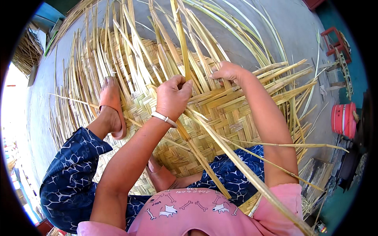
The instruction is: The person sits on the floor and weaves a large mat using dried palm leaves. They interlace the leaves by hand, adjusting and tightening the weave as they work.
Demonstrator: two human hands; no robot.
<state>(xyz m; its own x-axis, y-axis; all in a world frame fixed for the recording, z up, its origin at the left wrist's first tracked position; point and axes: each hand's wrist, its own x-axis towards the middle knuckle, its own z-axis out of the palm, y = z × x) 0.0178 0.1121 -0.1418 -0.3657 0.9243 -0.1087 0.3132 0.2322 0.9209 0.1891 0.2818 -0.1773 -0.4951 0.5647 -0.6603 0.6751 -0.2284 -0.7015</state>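
A large mat woven from flat split canes (232,120) lies under me, its loose strips fanning out beyond the woven part. My left hand (173,93), with a white band at the wrist, is closed around a yellowish cane strip (179,35) that rises past the thumb toward the far side. To its right, my right hand (227,73) pinches at another upright strip at the weave's edge; its fingertips are partly hidden. Between and below the hands, long strips (236,161) run diagonally toward my right shoulder.
My sandaled foot (111,98) presses on the strips at left, the other foot (161,179) on the mat. A red stool (336,43) and a pink-red container (343,120) stand at right. A bundle of stalks (26,55) lies at far left on the grey floor.
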